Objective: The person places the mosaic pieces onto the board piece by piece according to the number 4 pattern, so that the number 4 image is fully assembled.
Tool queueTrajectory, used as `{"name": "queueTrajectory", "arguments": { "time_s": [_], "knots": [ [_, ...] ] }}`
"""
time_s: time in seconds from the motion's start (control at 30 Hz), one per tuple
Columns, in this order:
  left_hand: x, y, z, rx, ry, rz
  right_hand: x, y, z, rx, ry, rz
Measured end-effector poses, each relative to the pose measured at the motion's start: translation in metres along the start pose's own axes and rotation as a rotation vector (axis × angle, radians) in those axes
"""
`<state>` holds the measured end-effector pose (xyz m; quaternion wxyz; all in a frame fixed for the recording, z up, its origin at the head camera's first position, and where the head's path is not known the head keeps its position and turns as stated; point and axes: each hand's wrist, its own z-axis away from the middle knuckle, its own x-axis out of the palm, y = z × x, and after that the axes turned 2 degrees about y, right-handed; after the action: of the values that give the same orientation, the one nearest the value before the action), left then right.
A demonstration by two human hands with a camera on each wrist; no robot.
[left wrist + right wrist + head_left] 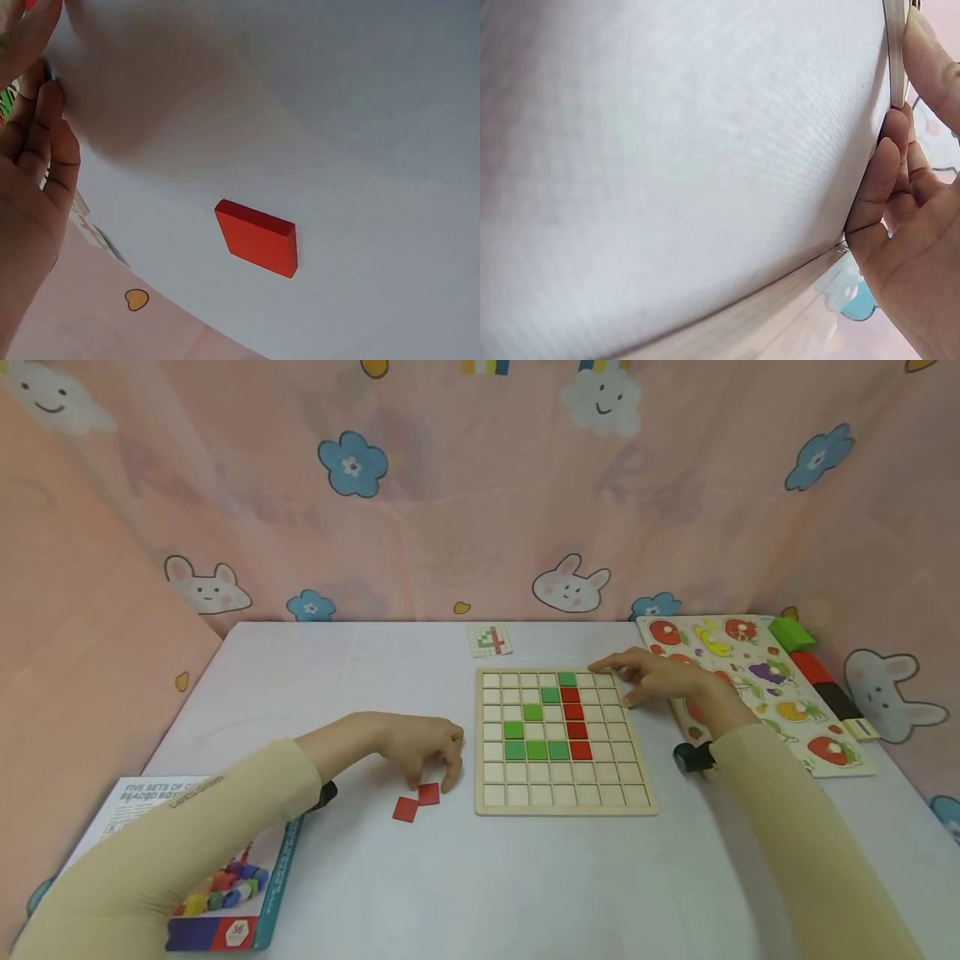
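My left hand (pixel 423 743) reaches down over two red square tiles (pixel 406 810) on the white table, thumb and forefinger apart on either side of the farther tile (pixel 428 794). In the left wrist view one thick red tile (pixel 259 244) lies flat, apart from the fingers (pixel 64 154). A wooden grid board (pixel 566 810) holds a stepped line of green tiles (pixel 532 712) and a column of red tiles (pixel 573 712). At its far right corner rests my right hand (pixel 656 681), forefinger along the far edge and thumb at the right edge; its fingertips touch wood in the right wrist view.
Behind the board lies a small pattern card (pixel 490 641). A fruit picture board (pixel 750 693) is at the right, with green, red and black blocks (pixel 812 668) along its side. A printed box (pixel 262 893) sits at the front left, partly under the left sleeve.
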<state>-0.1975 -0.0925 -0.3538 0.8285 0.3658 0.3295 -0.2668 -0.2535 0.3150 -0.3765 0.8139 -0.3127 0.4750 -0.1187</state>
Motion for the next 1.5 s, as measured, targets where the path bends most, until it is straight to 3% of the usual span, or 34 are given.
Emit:
{"name": "queueTrajectory", "arguments": {
  "time_s": [0.2,0.4,0.5,0.63,0.77,0.87,1.03,1.13,1.23,1.33,1.5],
  "knots": [
    [0.001,0.001,-0.003,0.028,0.053,-0.030,-0.001,0.000,0.002,-0.014,0.004,-0.001],
    [-0.004,-0.001,-0.013,0.074,0.104,0.113,0.000,0.002,0.001,-0.005,0.001,-0.001],
    [-0.008,0.006,-0.017,0.077,0.090,0.169,0.000,0.002,0.000,-0.006,-0.001,-0.005],
    [-0.009,0.017,-0.018,0.061,0.033,0.165,0.001,0.001,-0.001,-0.015,0.004,-0.010],
    [-0.005,0.023,-0.012,0.020,-0.067,0.086,0.000,0.000,-0.001,-0.015,0.004,-0.012],
    [0.002,0.022,-0.008,0.021,-0.085,0.015,0.000,0.001,-0.002,-0.011,0.001,-0.006],
    [0.010,0.020,-0.007,0.060,-0.007,-0.068,0.001,0.004,-0.003,-0.049,0.006,0.005],
    [0.011,0.019,-0.010,0.066,0.049,-0.049,0.001,0.004,-0.003,-0.066,0.002,0.005],
    [0.008,0.016,-0.015,0.068,0.096,0.045,0.001,0.005,-0.003,-0.056,-0.005,-0.004],
    [0.003,0.016,-0.025,0.101,0.157,0.207,0.001,0.005,-0.002,-0.032,-0.006,-0.003],
    [-0.006,0.039,-0.055,0.125,0.349,0.391,-0.001,0.003,-0.001,-0.026,-0.005,0.004]
  ]
}}
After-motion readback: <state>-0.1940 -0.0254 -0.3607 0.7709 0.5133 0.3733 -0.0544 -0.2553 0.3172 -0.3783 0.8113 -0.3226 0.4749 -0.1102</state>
